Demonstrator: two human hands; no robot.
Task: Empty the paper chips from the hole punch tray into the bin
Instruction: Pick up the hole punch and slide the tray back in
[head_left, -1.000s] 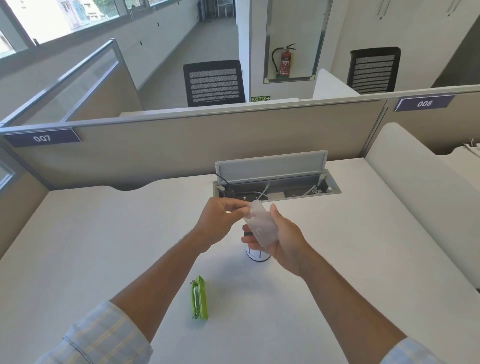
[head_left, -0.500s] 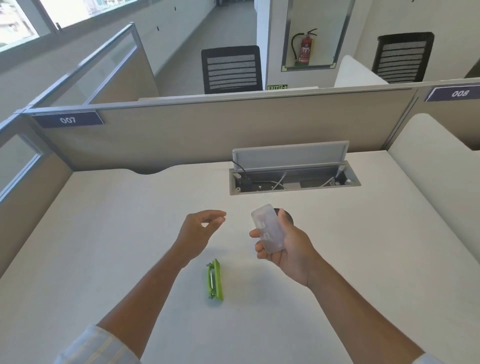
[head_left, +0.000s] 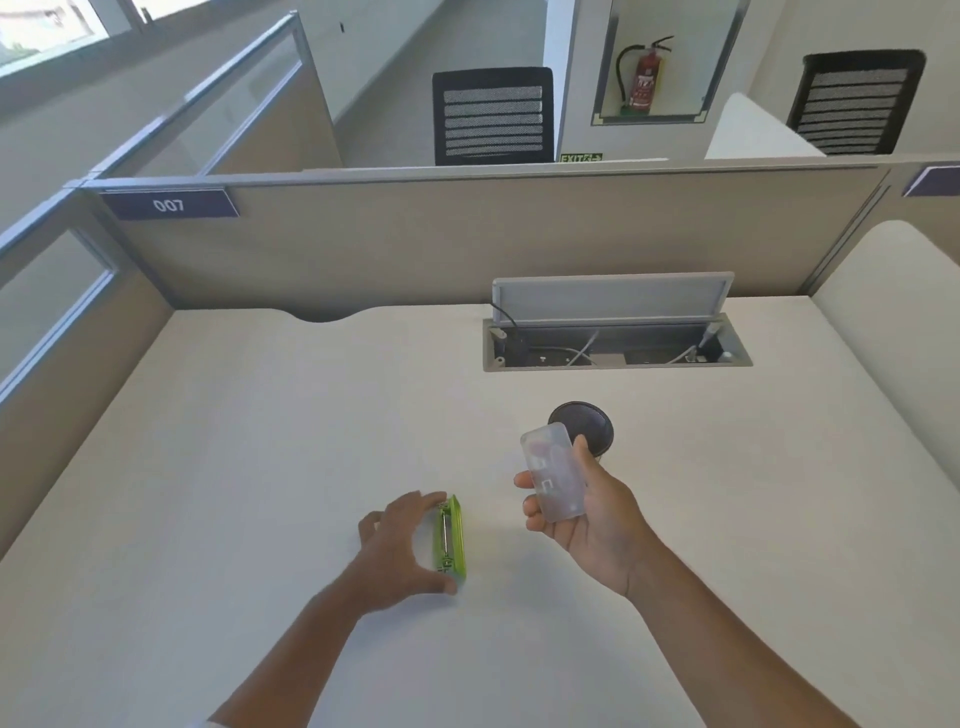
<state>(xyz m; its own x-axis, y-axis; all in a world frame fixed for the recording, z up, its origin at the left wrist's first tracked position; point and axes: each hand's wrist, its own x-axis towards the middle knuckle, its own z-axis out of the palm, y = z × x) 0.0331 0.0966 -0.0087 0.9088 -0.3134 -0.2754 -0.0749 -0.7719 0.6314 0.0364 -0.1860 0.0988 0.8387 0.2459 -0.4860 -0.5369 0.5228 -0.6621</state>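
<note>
A green hole punch (head_left: 451, 540) lies on its side on the white desk (head_left: 260, 441). My left hand (head_left: 397, 551) spans it, with the fingertips on its far end and the thumb on its near end. My right hand (head_left: 587, 519) holds the translucent chip tray (head_left: 553, 478) upright a little above the desk, to the right of the punch. Just behind the tray stands a small round dark bin (head_left: 584, 423). The tray and my right fingertips hide its near edge.
An open cable box (head_left: 615, 348) with its grey lid raised sits in the desk at the back. Beige partitions close off the back and left sides. A white curved divider (head_left: 893, 332) runs along the right.
My left hand has dropped from mid-air down onto the green hole punch. My right hand has kept hold of the tray in front of the bin. The camera has tilted down and left.
</note>
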